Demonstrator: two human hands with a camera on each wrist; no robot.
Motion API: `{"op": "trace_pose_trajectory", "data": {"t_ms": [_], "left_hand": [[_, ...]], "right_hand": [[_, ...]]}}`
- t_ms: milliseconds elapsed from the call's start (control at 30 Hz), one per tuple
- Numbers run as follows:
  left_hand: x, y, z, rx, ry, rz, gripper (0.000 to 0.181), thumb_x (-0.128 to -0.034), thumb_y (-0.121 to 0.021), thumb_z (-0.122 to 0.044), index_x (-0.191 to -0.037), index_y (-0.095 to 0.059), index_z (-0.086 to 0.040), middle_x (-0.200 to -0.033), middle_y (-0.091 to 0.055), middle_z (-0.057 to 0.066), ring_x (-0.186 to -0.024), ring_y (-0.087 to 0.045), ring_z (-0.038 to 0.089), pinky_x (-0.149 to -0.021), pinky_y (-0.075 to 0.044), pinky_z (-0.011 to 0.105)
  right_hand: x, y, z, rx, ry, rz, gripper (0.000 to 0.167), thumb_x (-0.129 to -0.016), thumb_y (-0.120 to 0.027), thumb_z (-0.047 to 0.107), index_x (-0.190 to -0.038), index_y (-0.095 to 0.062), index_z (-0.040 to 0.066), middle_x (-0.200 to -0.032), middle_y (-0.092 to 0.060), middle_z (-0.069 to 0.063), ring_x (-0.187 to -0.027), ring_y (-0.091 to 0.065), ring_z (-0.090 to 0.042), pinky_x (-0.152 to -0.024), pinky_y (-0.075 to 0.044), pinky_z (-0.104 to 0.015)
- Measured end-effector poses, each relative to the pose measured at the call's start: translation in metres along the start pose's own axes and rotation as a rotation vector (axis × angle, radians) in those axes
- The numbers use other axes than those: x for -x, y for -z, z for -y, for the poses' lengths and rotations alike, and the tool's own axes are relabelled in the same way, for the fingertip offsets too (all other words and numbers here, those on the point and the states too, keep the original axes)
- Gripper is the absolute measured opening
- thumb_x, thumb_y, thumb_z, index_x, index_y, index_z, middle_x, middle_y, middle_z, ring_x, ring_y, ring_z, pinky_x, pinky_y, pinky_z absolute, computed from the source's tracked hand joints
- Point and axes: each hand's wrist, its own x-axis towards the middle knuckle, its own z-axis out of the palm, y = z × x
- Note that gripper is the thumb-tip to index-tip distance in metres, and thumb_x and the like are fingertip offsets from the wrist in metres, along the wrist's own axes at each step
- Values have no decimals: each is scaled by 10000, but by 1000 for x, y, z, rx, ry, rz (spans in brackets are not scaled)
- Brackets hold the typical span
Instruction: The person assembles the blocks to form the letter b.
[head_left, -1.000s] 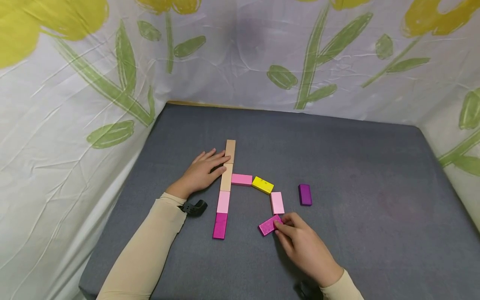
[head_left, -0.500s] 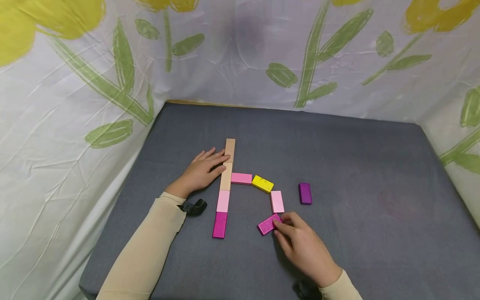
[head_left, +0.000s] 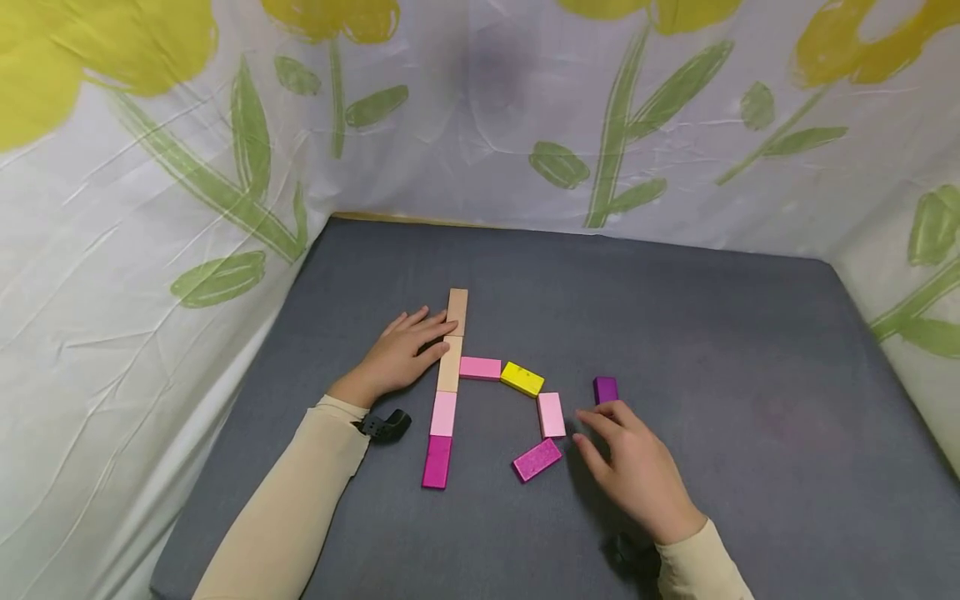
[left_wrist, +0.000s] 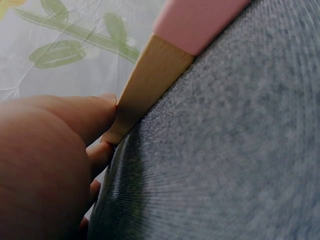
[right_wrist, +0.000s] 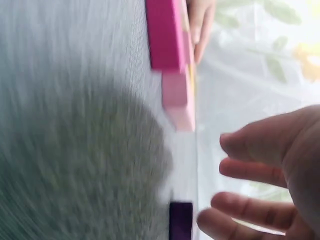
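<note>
My left hand (head_left: 397, 357) rests with spread, fairly straight fingers against a column of blocks, its fingertips touching the far wooden block (head_left: 457, 307) and the near wooden block (head_left: 450, 371). Below these in the column come a light pink block (head_left: 443, 413) and a magenta block (head_left: 437, 462). My right hand (head_left: 637, 467) holds nothing; its thumb and fingers are apart, just right of a pale pink block (head_left: 551, 414) and a glittery magenta block (head_left: 537, 460). In the head view that hand partly hides a purple block (head_left: 605, 389), also seen low in the right wrist view.
From the column a pink block (head_left: 480, 368) and a yellow block (head_left: 522, 378) lead right toward the pale pink block, forming a curve. All lie on a grey cloth-covered table (head_left: 712, 333). White sheeting with painted flowers (head_left: 480, 125) surrounds its back and sides.
My right hand has let go of the glittery magenta block and moved right, toward the purple block. The magenta block stays below the pale pink one. My left hand keeps its place.
</note>
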Motion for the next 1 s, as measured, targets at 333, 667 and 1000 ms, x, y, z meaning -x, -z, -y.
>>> {"op": "trace_pose_trajectory", "data": {"t_ms": [333,667,1000], "left_hand": [[1,2,0,-4,2,7,507,-1109,-518,-384,-1588,-500,-219,-1667,-406,86,-1604,-229,347,-1308,-62,553],[1,1,0,1,-1,15,507,-1112,-518,-374,-1591,-494,-211,-1671,-397,89,-1606,-219,348,-1308,-52,555],[1,2,-2,16,-9,11,503,-1111,-518,-382,-1581,-509,-203,-1668,-403,87,-1603,-230,347,-1308,-56,554]], "right_hand": [[-25,-5,-27,1,-192,-2,349,-920,-817,207,-1200,-762,6,-1138,-652,-211,-948,-670,-361,-806,-607,-573],[-31,-6,-30,-58,-176,-11,256,-896,-783,19,-1145,-750,-30,-1093,-673,-242,-975,-688,-401,-881,-582,-571],[-12,7,-14,-41,-193,109,275,-856,-847,38,-1117,-761,21,-942,-686,-138,-778,-626,-262,-735,-591,-498]]}}
